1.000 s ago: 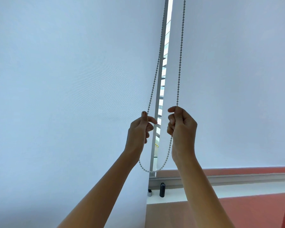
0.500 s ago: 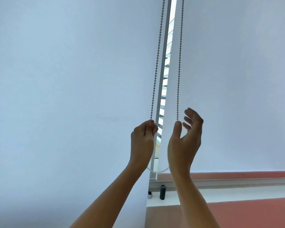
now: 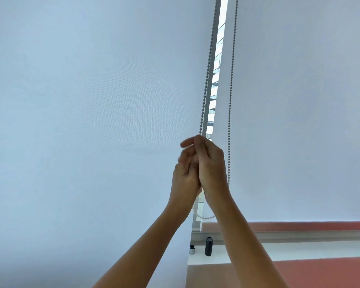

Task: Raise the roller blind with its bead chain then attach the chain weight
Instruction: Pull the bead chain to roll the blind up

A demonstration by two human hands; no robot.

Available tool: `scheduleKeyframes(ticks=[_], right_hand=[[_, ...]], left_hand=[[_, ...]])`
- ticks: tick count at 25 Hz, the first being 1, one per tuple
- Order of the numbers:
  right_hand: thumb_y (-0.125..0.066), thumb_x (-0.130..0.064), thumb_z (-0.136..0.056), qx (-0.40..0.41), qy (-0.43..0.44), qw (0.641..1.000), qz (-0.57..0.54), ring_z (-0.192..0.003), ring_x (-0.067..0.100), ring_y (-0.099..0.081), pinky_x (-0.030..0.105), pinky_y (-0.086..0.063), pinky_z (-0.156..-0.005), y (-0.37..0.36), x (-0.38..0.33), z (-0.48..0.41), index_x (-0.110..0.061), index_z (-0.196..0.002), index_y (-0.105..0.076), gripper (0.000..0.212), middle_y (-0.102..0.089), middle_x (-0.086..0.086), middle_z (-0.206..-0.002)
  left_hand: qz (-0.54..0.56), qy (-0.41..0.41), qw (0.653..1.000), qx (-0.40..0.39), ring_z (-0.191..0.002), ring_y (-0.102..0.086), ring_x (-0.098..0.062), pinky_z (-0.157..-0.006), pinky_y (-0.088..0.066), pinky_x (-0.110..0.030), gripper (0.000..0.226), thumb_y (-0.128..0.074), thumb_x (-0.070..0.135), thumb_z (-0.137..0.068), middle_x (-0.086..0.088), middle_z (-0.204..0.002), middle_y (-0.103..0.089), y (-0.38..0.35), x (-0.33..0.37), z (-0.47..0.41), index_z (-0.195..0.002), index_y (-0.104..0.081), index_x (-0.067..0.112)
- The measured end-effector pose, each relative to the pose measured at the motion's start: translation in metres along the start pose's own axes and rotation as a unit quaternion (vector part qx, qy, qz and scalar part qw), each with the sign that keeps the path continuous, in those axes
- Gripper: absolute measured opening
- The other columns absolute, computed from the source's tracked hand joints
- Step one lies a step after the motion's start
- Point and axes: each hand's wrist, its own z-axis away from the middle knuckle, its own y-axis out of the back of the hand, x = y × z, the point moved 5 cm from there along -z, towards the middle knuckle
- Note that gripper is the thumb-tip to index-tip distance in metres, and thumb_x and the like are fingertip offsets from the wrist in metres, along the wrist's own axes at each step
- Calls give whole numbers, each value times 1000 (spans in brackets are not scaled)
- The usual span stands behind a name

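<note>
Two white roller blinds hang side by side: the left blind [image 3: 92, 121] and the right blind [image 3: 299, 100], whose bottom edge ends just above the sill. A grey bead chain hangs in the gap between them. Its left strand [image 3: 206, 80] runs down into my right hand [image 3: 211, 165], which is closed around it. My left hand [image 3: 184, 179] sits just below and to the left, touching the right hand, fingers curled on the same strand. The right strand [image 3: 230, 121] hangs free beside my right hand. The chain's loop [image 3: 205, 217] sags below both wrists.
A white windowsill [image 3: 299, 249] runs under the right blind. A black cylinder [image 3: 208, 246] and a small grey-and-white piece [image 3: 192, 250] stand on the sill by the window frame. A reddish wall [image 3: 320, 273] lies below it.
My right hand let go of the right strand, opened, then crossed left and closed on the left strand above my left hand. The left hand dropped slightly.
</note>
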Motion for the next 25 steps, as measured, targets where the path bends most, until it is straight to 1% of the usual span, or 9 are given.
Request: scheduleKeyframes(ticks=[3,5,7,10,14,17,20,23,25], right_hand=[[-37,-16,-102,26,14,1000,-9,-52,15,-59,25,-52,-61,-2,6,5,-12,-69,-54,38,-49,-3,-43],[-35,-9,-100,34,13,999,-3,-50,11,-57,22,-50,-60,-4,16,15,-10,-67,-49,36,-43,-1,-44],[-32,-3,-94,37,7,999,-5,-52,11,-59,18,-47,-60,-3,26,26,-14,-65,-48,34,-41,-2,-46],[-31,-7,-90,46,15,999,-1,-55,13,-60,19,-45,-56,-1,32,29,-24,-62,-46,36,-42,-7,-48],[-30,-4,-93,49,18,999,-12,-47,7,-45,14,-33,-49,-1,38,34,-24,-62,-41,39,-39,-11,-53],[-32,-9,-94,57,16,998,-7,-47,4,-50,12,-35,-49,1,43,44,-25,-62,-42,38,-40,-13,-52],[-33,-11,-93,59,2,998,-2,-47,4,-51,16,-38,-51,2,49,59,-27,-61,-43,37,-41,-14,-51],[-33,-13,-94,69,-7,998,-7,-46,2,-48,12,-35,-47,4,54,72,-24,-62,-45,36,-44,-15,-52],[-34,-16,-94,64,-11,998,5,-49,9,-53,20,-40,-49,6,51,74,-26,-62,-45,36,-44,-14,-52]], left_hand=[[-28,-9,1000,12,-42,-46,0,-40,-35,-14,37,-44,8,-93,12,-45,-47,4,-2,1,-61,-52,24],[-78,-32,996,14,-48,-52,1,-46,-39,-14,39,-46,8,-90,11,-49,-49,6,-11,9,-58,-51,30],[-83,-28,996,8,-51,-52,1,-49,-39,-15,37,-47,13,-87,12,-51,-50,8,-20,19,-56,-50,32],[-76,-28,997,5,-56,-50,-1,-52,-41,-18,31,-44,21,-86,14,-54,-51,8,-25,19,-56,-51,28],[-61,-29,998,-8,-62,-53,-8,-55,-43,-23,30,-43,28,-88,2,-65,-53,5,-29,21,-71,-55,6],[-64,-23,998,-9,-60,-54,-7,-53,-44,-20,33,-45,29,-90,-4,-66,-54,8,-37,29,-74,-55,2],[-61,1,998,-12,-57,-52,-5,-52,-42,-18,42,-46,35,-95,6,-60,-51,10,-46,41,-73,-55,1],[-57,31,998,-14,-59,-54,-5,-54,-43,-20,44,-48,45,-88,8,-60,-51,10,-54,54,-71,-56,5],[-63,34,997,-18,-61,-52,-8,-55,-42,-24,41,-46,34,-92,-7,-62,-50,10,-56,56,-75,-55,-2]])
